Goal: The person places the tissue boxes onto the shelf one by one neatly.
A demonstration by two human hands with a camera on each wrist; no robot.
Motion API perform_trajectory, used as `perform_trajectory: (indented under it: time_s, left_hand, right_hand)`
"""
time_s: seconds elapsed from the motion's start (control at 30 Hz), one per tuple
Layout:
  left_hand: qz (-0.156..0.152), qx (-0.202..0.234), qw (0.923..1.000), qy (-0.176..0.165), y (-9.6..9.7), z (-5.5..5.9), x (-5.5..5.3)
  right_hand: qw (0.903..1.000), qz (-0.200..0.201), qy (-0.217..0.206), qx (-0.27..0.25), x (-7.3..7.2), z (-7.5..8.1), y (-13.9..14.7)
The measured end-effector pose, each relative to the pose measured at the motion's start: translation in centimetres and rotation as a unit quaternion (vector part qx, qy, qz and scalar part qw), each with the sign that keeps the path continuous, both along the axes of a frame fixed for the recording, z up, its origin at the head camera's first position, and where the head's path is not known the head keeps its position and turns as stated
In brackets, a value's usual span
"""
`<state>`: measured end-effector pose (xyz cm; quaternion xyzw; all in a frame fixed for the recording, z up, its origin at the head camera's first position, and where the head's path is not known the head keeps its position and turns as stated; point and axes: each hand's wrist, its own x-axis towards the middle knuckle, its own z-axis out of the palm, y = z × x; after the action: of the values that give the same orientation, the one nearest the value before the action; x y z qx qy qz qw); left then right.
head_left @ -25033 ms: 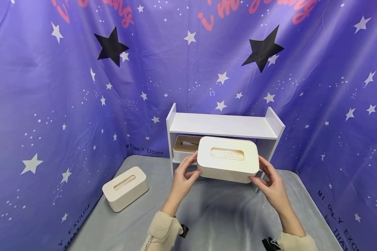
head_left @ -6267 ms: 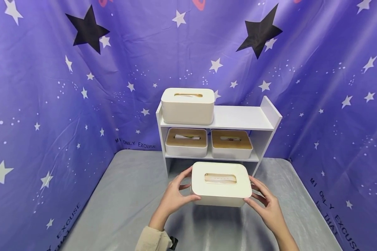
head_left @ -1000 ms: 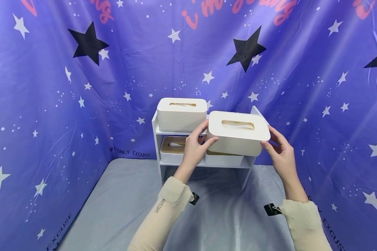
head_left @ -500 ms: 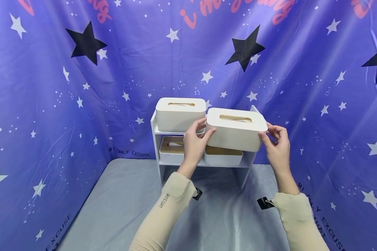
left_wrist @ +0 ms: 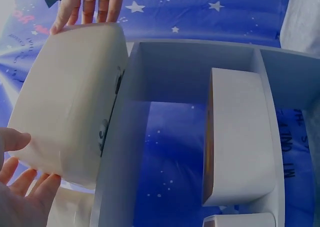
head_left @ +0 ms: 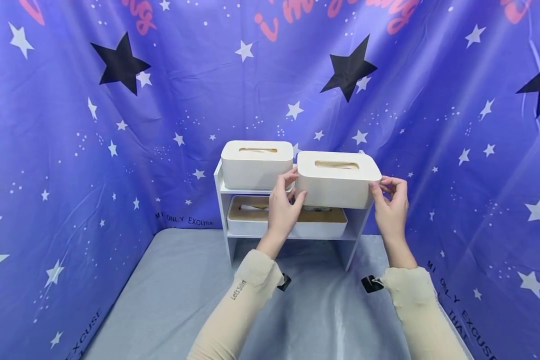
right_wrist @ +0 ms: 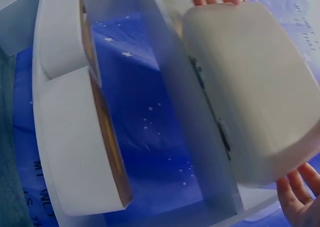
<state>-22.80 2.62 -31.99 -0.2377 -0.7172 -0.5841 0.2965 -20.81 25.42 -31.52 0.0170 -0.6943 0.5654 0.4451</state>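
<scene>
A cream tissue box (head_left: 335,187) with a slotted lid is at the right half of the top level of a white two-level shelf (head_left: 232,191). My left hand (head_left: 282,207) grips its left end, thumb on the front face. My right hand (head_left: 391,205) grips the right end, its thumb at the front corner. In the left wrist view, the held tissue box (left_wrist: 70,97) tilts along the top board's edge, with dark feet showing on its underside. A second cream tissue box (head_left: 256,172) stands on the top left, beside my left fingers.
Two white tissue boxes with wooden lids, one at left (head_left: 243,228) and one at right (head_left: 321,230), sit on the lower level. The shelf stands on a grey cloth-covered table (head_left: 171,290), against a purple star-patterned curtain (head_left: 184,115).
One cream tissue box went from the table's left to the shelf's top left between the first and second frames. Over the last second the held box moved back and levelled over the top right.
</scene>
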Motion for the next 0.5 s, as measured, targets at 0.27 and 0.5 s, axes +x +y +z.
perform_trajectory:
  time_s: [0.27,0.5]
  left_hand:
    - [-0.007,-0.007,0.9999,0.0,0.2,-0.2,0.1]
    - [-0.012,-0.018,0.9998,0.002,0.1,-0.7,-0.1]
  right_hand:
    - [0.9999,-0.015,0.005,-0.003,1.0,0.9,-1.8]
    - [0.9991,0.008,-0.012,0.041,2.3,1.0,-2.3]
